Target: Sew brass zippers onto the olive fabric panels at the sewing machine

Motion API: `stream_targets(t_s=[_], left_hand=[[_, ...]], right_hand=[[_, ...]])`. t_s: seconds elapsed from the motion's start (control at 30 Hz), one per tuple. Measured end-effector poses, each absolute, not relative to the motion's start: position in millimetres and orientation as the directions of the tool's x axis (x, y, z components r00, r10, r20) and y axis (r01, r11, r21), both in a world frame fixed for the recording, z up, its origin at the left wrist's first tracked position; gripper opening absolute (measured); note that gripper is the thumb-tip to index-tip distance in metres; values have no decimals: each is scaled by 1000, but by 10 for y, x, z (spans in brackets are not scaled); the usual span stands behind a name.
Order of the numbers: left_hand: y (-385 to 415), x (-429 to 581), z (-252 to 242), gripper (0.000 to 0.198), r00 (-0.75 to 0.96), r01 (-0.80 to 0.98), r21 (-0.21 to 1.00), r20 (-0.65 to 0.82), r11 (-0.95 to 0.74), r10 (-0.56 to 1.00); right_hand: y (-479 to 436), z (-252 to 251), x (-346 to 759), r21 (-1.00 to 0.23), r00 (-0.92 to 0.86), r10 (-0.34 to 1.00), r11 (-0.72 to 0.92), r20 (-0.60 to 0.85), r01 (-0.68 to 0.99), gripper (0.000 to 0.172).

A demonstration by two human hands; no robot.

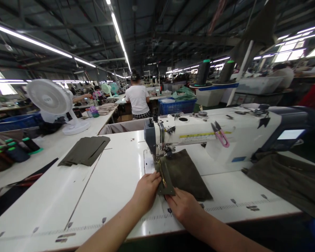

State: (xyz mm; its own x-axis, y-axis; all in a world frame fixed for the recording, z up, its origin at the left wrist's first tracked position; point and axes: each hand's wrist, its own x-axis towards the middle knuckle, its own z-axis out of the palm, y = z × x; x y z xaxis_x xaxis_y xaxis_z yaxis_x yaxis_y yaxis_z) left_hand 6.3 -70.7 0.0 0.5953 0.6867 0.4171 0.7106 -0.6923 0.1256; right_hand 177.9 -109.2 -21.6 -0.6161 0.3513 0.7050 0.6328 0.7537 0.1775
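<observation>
An olive fabric panel (187, 175) lies under the head of a white sewing machine (215, 140). On its left part is a stiff flat strip with a slot, showing a brass-coloured zipper (163, 176). My left hand (146, 190) is closed at the strip's left edge, fingertips pressed by the zipper just in front of the presser foot. My right hand (185, 206) grips the strip's near right corner, with some fingers hidden beneath it. The needle area (157, 157) touches or nearly touches the strip's far end; I cannot tell which.
A stack of olive fabric pieces (85, 150) lies on the left of the table. Pink-handled thread snips (220, 134) rest against the machine arm. More fabric (286, 178) is bunched at right. A white fan (52, 101) and thread cones (18, 150) stand left. A person (137, 98) sits ahead.
</observation>
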Motion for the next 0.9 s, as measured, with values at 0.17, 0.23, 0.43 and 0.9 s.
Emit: stream_targets(t_s=[0.17, 0.23, 0.43, 0.9], left_hand=[[-667, 80, 4, 26, 631, 689, 70, 431, -722, 645], [-626, 83, 20, 24, 642, 678, 72, 428, -732, 636], [-508, 67, 42, 23, 661, 654, 81, 422, -752, 621], [-234, 73, 39, 19, 594, 670, 189, 444, -718, 670]], right_hand=[[-1078, -230, 1741, 149, -579, 368, 739, 727, 657, 30], [-1055, -219, 1730, 144, -567, 365, 736, 739, 661, 29], [-960, -198, 1718, 88, -524, 397, 729, 754, 679, 31], [-650, -197, 1734, 84, -571, 461, 724, 679, 685, 27]])
